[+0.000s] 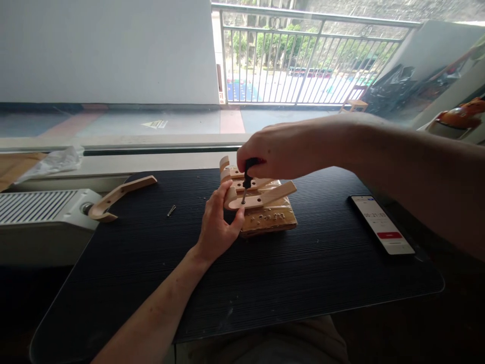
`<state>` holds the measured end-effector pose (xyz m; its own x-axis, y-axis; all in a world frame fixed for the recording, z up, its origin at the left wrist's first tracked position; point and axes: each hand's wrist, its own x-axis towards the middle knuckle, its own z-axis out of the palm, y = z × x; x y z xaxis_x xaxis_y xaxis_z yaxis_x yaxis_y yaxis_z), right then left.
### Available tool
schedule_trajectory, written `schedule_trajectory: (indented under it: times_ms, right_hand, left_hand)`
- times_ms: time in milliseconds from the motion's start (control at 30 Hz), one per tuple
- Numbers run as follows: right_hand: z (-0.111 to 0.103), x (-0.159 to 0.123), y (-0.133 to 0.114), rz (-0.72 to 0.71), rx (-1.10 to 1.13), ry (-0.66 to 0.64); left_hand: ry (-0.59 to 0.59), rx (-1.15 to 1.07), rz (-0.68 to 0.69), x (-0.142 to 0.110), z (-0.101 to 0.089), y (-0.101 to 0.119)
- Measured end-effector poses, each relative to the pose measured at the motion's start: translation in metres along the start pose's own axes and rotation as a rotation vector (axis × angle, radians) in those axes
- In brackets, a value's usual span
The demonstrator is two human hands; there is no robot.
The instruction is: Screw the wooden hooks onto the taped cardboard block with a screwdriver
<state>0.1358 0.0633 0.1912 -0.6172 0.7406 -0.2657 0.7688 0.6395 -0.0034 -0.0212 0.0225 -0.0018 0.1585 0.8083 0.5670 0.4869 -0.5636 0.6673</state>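
Observation:
A stack of pale wooden parts (261,199) lies on a tan block (271,222) near the middle of the black ribbed mat (265,283). My right hand (280,151) is closed round the black and red handle of a screwdriver (247,181), whose tip stands on the top wooden piece. My left hand (217,222) rests against the left end of that piece, thumb and fingers pinched on it. Small screws lie on the tan block's front part.
A curved wooden piece (119,197) lies at the mat's left rear, a loose screw (171,210) beside it. A phone (382,224) with a lit screen lies at the right. A white radiator (41,212) stands left; a window and balcony railing are behind.

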Motion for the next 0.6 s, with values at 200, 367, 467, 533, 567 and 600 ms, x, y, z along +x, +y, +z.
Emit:
schedule_trajectory:
  times_ms: [200,367,467,533,567,600]
  right_hand:
    - [0.0096,0.0035,0.0076,-0.012,0.019,0.026]
    - [0.0075,0.0032,0.0046,-0.002,-0.025,0.048]
    - [0.0024,-0.0001,0.002,-0.028,-0.012,0.052]
    - [0.0011,-0.0016,0.0015,-0.065,-0.002,0.077]
    - [0.0014,-0.0017,0.0018,-0.081,0.0,0.088]
    - [0.0024,-0.0012,0.0023,-0.093,0.001,0.092]
  left_hand:
    - [-0.004,-0.001,-0.008,0.0012,-0.0004,0.0022]
    - [-0.004,0.005,0.004,0.0004,0.0,0.0002]
    - [-0.006,-0.001,0.0,-0.0004,-0.0001,-0.0011]
    - [-0.007,-0.004,-0.005,-0.0007,-0.0001,-0.0012]
    - [-0.006,-0.004,-0.006,-0.0008,-0.0001,-0.001]
    - [-0.006,-0.004,-0.008,-0.0007,0.0,-0.0006]
